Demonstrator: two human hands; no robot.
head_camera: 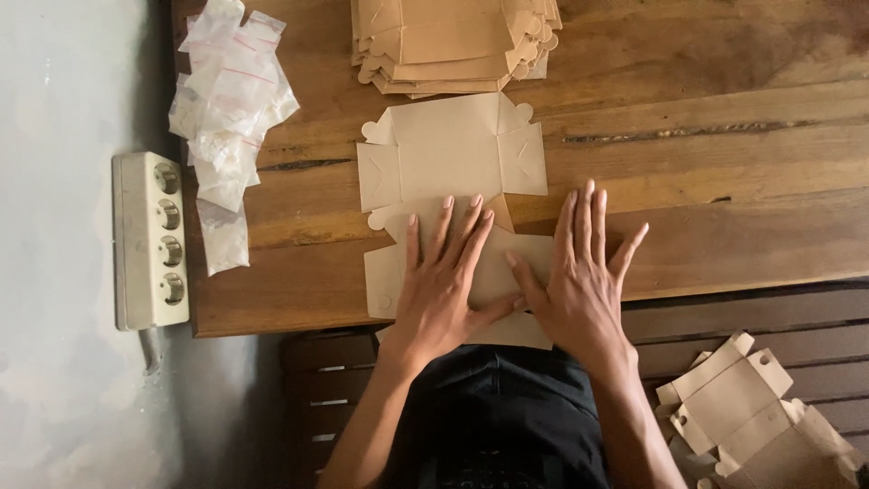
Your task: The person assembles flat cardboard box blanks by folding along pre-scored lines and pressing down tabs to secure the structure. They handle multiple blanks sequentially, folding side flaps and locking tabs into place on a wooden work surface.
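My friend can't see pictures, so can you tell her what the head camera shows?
Two hands, left hand and right hand, press flat on an unfolded brown cardboard box blank on a wooden table. A stack of blanks and small plastic bags lie beyond, a white power strip on the left.

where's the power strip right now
In the head view the white power strip lies at the far left on the grey floor, against the wooden table's left edge, just below the pile of small plastic bags.

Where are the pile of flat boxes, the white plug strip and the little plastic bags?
Pile of flat boxes (453, 43), head view, top sheet.
White plug strip (149, 240), head view, middle.
Little plastic bags (231, 100), head view, heap's middle.
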